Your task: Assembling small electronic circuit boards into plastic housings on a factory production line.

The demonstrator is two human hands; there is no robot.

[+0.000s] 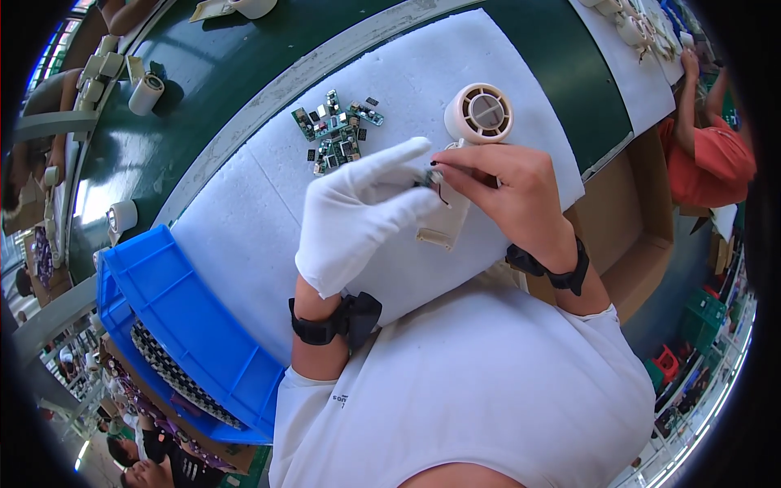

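My left hand (pixel 354 207), in a white glove, pinches a small green circuit board (pixel 426 178) between thumb and fingers. Bare and close beside it, my right hand (pixel 521 183) has its thumb and forefinger pressed together on a thin dark wire (pixel 434 163) at the board's edge. Below them lies the off-white handle of a handheld fan (pixel 446 224), partly covered by my hands. Its round head (pixel 480 114), with a slotted grille, rests just beyond my right hand. A loose pile of circuit boards (pixel 335 134) sits on the white foam sheet (pixel 268 167), past my left hand.
A blue plastic bin (pixel 183 317) stands at my left, against the foam. Right of me is an open cardboard box (pixel 626 220). Beyond the foam runs a green belt (pixel 220 73) carrying white fan parts (pixel 146 93). Other people sit along both sides.
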